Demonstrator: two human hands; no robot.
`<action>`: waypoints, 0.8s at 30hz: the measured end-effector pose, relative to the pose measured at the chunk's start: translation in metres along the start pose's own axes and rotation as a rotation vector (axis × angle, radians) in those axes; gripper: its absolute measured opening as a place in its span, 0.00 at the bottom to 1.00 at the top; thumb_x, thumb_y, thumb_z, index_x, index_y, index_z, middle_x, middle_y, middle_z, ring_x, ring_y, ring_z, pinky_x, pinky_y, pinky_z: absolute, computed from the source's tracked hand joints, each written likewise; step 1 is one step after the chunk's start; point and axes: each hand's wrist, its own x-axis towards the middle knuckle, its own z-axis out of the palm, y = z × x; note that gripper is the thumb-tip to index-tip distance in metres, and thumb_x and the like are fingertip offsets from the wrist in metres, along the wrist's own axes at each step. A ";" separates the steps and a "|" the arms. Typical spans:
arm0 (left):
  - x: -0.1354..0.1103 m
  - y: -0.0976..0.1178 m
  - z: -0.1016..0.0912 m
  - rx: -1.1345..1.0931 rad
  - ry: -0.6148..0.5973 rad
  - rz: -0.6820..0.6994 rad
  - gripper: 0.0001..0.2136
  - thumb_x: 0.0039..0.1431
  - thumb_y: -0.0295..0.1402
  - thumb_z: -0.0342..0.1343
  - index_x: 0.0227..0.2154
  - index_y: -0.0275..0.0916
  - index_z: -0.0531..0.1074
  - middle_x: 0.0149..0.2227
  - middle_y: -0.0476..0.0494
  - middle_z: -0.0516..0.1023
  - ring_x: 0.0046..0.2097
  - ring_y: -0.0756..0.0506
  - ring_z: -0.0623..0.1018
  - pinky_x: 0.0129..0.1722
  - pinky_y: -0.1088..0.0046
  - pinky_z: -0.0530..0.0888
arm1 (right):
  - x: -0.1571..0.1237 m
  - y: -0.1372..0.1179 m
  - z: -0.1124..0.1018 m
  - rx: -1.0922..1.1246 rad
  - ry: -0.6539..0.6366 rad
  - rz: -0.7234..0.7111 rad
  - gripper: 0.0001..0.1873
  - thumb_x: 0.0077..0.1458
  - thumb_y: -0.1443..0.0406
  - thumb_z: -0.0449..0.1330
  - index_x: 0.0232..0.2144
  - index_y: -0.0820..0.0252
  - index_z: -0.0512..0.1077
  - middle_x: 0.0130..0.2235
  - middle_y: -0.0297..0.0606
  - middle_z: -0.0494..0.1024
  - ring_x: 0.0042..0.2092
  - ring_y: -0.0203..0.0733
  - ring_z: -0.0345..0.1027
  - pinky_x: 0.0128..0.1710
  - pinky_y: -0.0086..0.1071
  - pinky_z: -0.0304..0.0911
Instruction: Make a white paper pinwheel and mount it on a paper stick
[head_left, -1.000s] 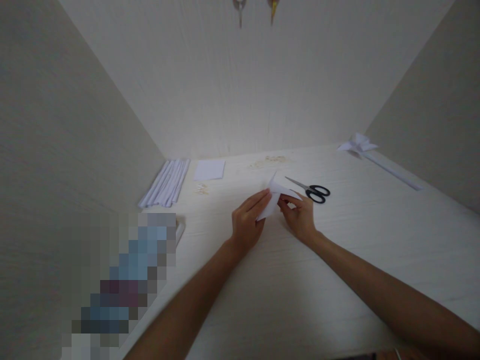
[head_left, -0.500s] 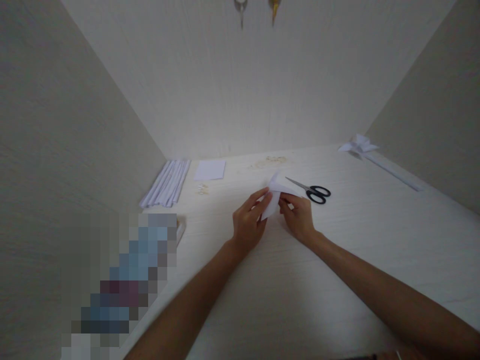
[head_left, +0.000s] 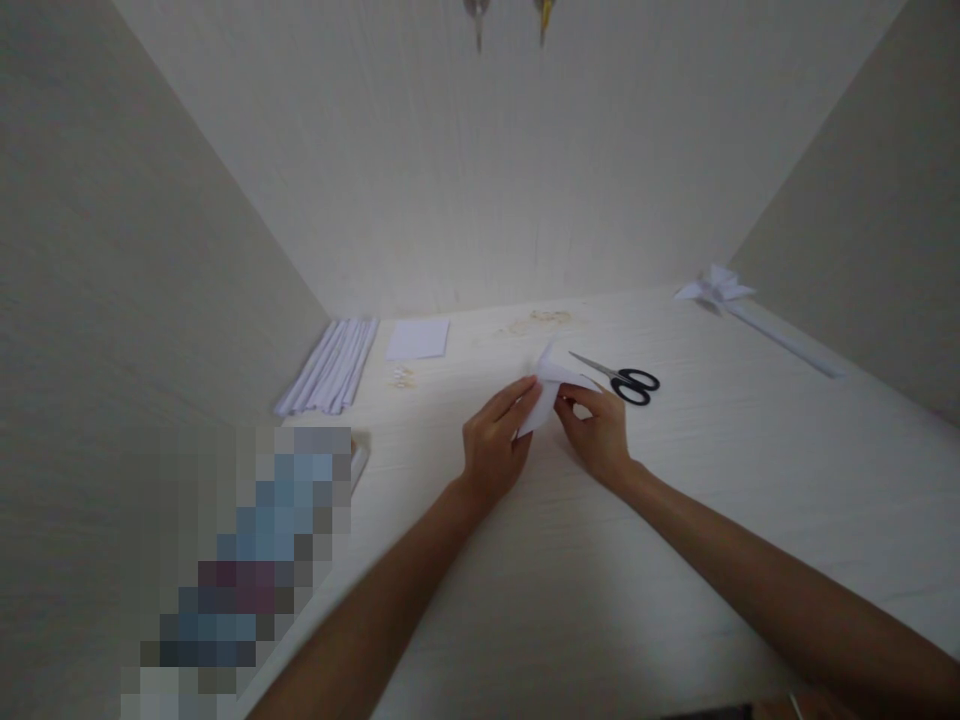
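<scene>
Between my two hands is a folded white paper pinwheel [head_left: 538, 409] with pointed flaps sticking out at the top and right. My left hand [head_left: 496, 437] pinches its left side, thumb and fingers closed on the paper. My right hand [head_left: 598, 432] has its fingertips closed at the right flap, partly hidden under it. A pair of black-handled scissors [head_left: 626, 382] lies on the table just beyond my right hand, blades pointing to the far left.
White rolled paper sticks [head_left: 330, 368], a stack of square paper [head_left: 418, 339] and small pale pins [head_left: 402, 377] lie at the left. Scattered bits [head_left: 546, 320] sit near the back wall. A paper pinwheel on a stick [head_left: 720, 290] rests far right. A blurred-out patch [head_left: 277, 540] covers the left edge.
Both hands keep hold of the paper in nearly the same place. The right fingers have shifted slightly, opening a small gap between thumb and finger. The view has moved a little.
</scene>
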 end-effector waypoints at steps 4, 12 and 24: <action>0.001 0.000 0.000 0.022 0.006 0.009 0.18 0.51 0.22 0.47 0.46 0.39 0.66 0.47 0.41 0.71 0.48 0.47 0.70 0.48 0.69 0.68 | 0.000 0.001 0.000 0.014 0.068 -0.051 0.06 0.47 0.70 0.55 0.22 0.61 0.70 0.23 0.37 0.73 0.25 0.38 0.65 0.27 0.33 0.62; 0.001 0.001 0.000 -0.010 -0.013 -0.045 0.18 0.51 0.22 0.47 0.45 0.39 0.66 0.46 0.41 0.71 0.48 0.48 0.70 0.47 0.69 0.69 | -0.001 0.003 0.002 -0.031 -0.074 0.019 0.08 0.50 0.69 0.53 0.26 0.61 0.72 0.23 0.37 0.75 0.26 0.40 0.67 0.30 0.35 0.63; 0.001 0.002 -0.001 -0.064 -0.034 -0.057 0.19 0.49 0.20 0.47 0.45 0.37 0.67 0.47 0.39 0.70 0.48 0.48 0.70 0.47 0.69 0.68 | 0.000 0.003 0.001 -0.029 -0.053 0.040 0.07 0.48 0.69 0.54 0.22 0.60 0.72 0.23 0.36 0.75 0.25 0.39 0.67 0.27 0.32 0.62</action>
